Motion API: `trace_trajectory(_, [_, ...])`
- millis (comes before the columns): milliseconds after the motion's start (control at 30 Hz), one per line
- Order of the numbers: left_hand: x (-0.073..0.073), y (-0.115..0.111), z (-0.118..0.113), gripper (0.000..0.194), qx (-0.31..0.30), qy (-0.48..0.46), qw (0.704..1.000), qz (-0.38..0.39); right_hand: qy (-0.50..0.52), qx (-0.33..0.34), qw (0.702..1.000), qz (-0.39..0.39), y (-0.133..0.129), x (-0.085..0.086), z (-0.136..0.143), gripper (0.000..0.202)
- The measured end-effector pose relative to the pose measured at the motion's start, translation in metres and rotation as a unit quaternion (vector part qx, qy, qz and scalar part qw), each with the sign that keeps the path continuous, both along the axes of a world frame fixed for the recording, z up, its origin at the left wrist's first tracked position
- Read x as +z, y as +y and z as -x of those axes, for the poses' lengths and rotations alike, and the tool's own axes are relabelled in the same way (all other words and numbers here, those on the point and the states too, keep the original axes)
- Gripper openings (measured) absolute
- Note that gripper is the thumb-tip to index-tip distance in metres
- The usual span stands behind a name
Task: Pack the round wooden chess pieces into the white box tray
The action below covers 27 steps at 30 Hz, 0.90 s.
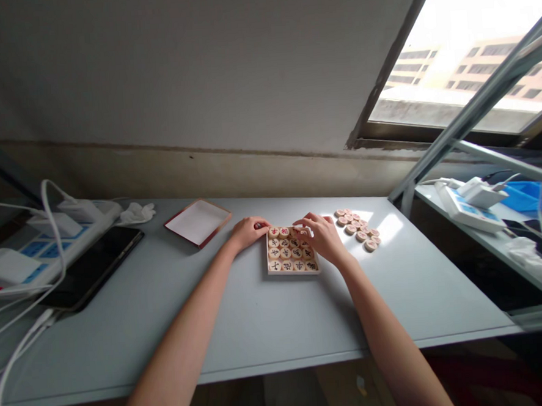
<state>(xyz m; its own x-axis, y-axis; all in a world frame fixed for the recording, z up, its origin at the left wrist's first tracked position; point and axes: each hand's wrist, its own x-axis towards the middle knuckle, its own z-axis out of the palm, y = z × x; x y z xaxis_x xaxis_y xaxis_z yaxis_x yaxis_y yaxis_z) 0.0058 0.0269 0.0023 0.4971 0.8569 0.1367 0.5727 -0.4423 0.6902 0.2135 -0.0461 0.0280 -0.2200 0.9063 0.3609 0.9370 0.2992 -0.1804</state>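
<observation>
Open box point(293, 273) of round pieces point(286, 253) is set between the 2 hands. Left rim is touched by left hand point(249, 232), fingers curled; far-right corner is partly covered by right hand point(322, 231), fingers bent. Actual grip can't be told for either. Loose pieces point(351, 229) are spread right of right hand; lid point(198, 221) is laid left of left hand.

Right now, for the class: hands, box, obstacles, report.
Left hand at far left corner of box; right hand over far right corner, grip unclear. Pieces in box, loose pieces right. Lid aside left, not blocking.
</observation>
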Motion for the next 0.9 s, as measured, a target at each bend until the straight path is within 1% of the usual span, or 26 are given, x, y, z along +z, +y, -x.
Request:
trace_trajectory(167, [-0.001, 0.001, 0.000, 0.026, 0.000, -0.003, 1.000, 0.001, 0.014, 0.017, 1.000, 0.020, 0.000, -0.001, 0.001, 0.021])
trace_trajectory(267, [-0.002, 0.001, 0.000, 0.025, 0.000, -0.001, 1.000, 0.000, 0.024, 0.007, 1.000, 0.010, -0.001, -0.001, 0.001, 0.022])
trace_trajectory(367, [-0.001, 0.001, 0.000, 0.025, 0.001, 0.001, 1.000, -0.003, 0.035, 0.004, 0.999, 0.003, -0.001, 0.001, -0.001, 0.019])
trace_trajectory(467, [0.001, -0.001, 0.000, 0.025, 0.005, 0.002, 1.000, -0.004, 0.047, 0.009, 0.999, -0.002, -0.001, 0.005, -0.011, 0.018])
trace_trajectory(500, [0.001, -0.002, 0.000, 0.025, 0.006, 0.003, 1.000, -0.004, 0.048, -0.002, 0.999, -0.012, -0.001, 0.006, -0.016, 0.019])
trace_trajectory(533, [0.002, -0.002, 0.000, 0.025, 0.007, 0.004, 1.000, -0.003, 0.044, -0.027, 0.998, -0.026, -0.001, 0.006, -0.023, 0.021])
trace_trajectory(567, [0.002, -0.002, 0.000, 0.024, 0.007, 0.005, 1.000, -0.003, 0.034, -0.065, 0.996, -0.042, -0.001, 0.006, -0.030, 0.023])
trace_trajectory(633, [0.003, -0.003, -0.001, 0.024, 0.008, 0.007, 1.000, -0.001, 0.001, -0.167, 0.984, -0.062, 0.000, 0.001, -0.047, 0.026])
trace_trajectory(700, [0.004, -0.003, -0.001, 0.023, 0.010, 0.008, 1.000, 0.000, -0.030, -0.250, 0.967, -0.042, 0.000, -0.008, -0.062, 0.029])
trace_trajectory(733, [0.004, -0.003, -0.001, 0.023, 0.010, 0.009, 1.000, -0.001, -0.041, -0.274, 0.961, -0.018, 0.001, -0.013, -0.068, 0.032])
trace_trajectory(767, [0.004, -0.003, -0.001, 0.023, 0.010, 0.010, 1.000, -0.002, -0.047, -0.287, 0.957, 0.008, 0.001, -0.018, -0.073, 0.034])
trace_trajectory(833, [0.005, -0.003, -0.001, 0.024, 0.009, 0.013, 1.000, -0.004, -0.055, -0.292, 0.954, 0.045, 0.001, -0.024, -0.076, 0.037])
trace_trajectory(900, [0.004, -0.003, -0.001, 0.024, 0.009, 0.013, 1.000, -0.002, -0.066, -0.279, 0.957, 0.048, 0.001, -0.026, -0.075, 0.035])
